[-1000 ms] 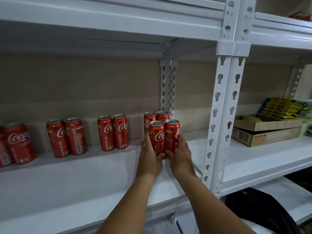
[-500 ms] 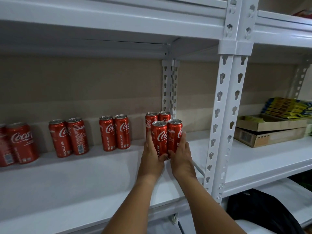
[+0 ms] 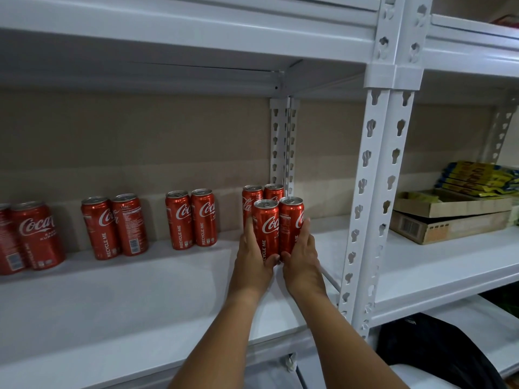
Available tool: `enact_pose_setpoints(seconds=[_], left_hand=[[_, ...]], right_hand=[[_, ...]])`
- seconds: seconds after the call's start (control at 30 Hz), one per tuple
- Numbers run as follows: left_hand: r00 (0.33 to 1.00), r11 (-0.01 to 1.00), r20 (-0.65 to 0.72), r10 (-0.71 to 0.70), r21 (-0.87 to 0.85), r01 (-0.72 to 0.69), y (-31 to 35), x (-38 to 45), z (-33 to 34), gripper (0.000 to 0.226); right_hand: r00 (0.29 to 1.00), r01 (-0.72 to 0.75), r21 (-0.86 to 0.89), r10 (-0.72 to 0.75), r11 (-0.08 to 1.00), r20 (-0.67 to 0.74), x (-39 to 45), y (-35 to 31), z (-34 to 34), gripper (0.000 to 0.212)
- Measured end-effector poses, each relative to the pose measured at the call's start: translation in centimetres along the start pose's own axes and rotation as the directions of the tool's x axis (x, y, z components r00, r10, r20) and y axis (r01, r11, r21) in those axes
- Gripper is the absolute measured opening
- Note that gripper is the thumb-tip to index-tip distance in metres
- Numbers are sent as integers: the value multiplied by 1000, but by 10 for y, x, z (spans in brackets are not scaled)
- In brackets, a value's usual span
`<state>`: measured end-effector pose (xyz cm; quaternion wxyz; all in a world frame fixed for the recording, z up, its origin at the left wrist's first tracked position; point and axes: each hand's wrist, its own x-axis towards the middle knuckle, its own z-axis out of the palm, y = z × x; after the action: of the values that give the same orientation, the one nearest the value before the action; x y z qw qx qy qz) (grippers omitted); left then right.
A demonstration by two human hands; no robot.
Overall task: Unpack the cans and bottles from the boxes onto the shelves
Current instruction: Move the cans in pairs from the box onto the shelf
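Together, hands (image 3: 254,258) grip cans (image 3: 266,228), shelf (image 3: 140,299)

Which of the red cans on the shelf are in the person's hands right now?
The front pair at the right end: the left hand holds the left front can, the right hand the right front can. All other cans stand untouched.

Ten cans (image 3: 265,228), two boxes (image 3: 449,217), two hands (image 3: 252,256)

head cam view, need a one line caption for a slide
Left hand and right hand hold two red cola cans together on a white shelf, before two more.
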<state>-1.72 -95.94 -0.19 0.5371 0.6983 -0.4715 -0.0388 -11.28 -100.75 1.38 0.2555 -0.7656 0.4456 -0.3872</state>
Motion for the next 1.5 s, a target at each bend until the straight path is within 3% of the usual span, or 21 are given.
enact_pose_setpoints(seconds=[0.23, 0.4, 0.6, 0.73, 0.87, 1.0, 1.23, 1.5], left_hand=[[999, 999, 14, -29, -40, 29, 6, -4, -6, 108], [993, 992, 10, -122, -38, 122, 17, -22, -21, 110], [981, 979, 27, -189, 87, 186, 21, -68, -50, 65], [979, 982, 72, -189, -17, 190, 37, -117, -74, 41], [993, 984, 23, -117, -134, 119, 39, -179, -100, 26], [986, 982, 49, -160, -94, 164, 8, -238, -115, 24], [916, 920, 91, -391, 2, 392, -75, -327, -108, 23], [732, 755, 189, -655, 210, 621, -180, -417, -69, 32]], right_hand=[[1000, -7, -15, 7, 1000, 24, -3, -3, -3, 94], [994, -92, -25, 94, 995, 61, -22, -6, -11, 103], [999, -26, 30, 25, 999, 19, -80, -14, -25, 88], [998, 54, 103, -57, 993, 28, -137, -27, -30, 76], [994, 82, 101, -88, 991, 58, -189, -36, -30, 65], [991, 24, 108, -38, 994, 131, -239, -33, -24, 58], [949, -126, -15, 125, 992, 290, -320, 16, 26, 41], [835, -276, -265, 367, 924, 411, -399, 118, 98, 25]])
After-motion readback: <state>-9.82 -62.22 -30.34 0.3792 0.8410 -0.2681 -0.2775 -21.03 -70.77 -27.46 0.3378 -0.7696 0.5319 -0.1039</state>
